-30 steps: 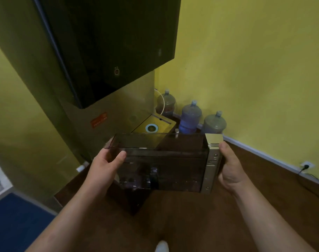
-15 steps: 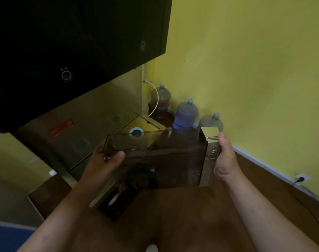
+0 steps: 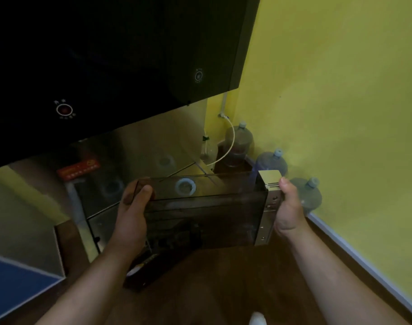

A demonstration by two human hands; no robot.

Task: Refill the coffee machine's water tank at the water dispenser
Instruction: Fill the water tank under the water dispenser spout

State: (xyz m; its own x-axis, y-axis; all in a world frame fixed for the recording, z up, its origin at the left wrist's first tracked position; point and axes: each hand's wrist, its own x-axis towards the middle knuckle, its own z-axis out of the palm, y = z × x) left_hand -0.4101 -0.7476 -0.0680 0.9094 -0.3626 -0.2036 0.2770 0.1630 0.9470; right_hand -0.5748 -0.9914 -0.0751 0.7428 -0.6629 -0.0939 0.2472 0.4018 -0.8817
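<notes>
item: smoked-plastic water tank (image 3: pixel 200 214), rectangular, open at the top, with a silver metal end cap (image 3: pixel 269 202) on the right-hand short side. it looks empty, though the tint and dim light make that hard to confirm. position: carried in mid-air, level, its long axis running left to right across the person's front, just short of the dispenser's filling bay.

held by: left hand (image 3: pixel 132 212), closed round the left short end, thumb over the near rim, the other fingers hidden behind the far wall. right hand (image 3: pixel 288 207), closed on the silver end, thumb tip on top of the cap. one hand at each end, neither nearer the machine than the other.

beyond the tank: water dispenser (image 3: pixel 120 66), a black upper panel with a red ringed button (image 3: pixel 64 109) to the left and a pale ringed button (image 3: pixel 198 76) to the right. under the panel, a steel-walled bay with a round drain ring (image 3: pixel 185 186) seen through the tank's upper edge. the bay lies forward of the tank and a little left.

judgement: the coming move turns on pushing the tank forward, long axis kept crosswise, until its open top sits under an outlet; no outlet itself is visible from here.

surroundings: three large water bottles (image 3: pixel 270 161) in the corner by the yellow wall (image 3: pixel 341 102), and a thin white hose (image 3: pixel 226 146).
</notes>
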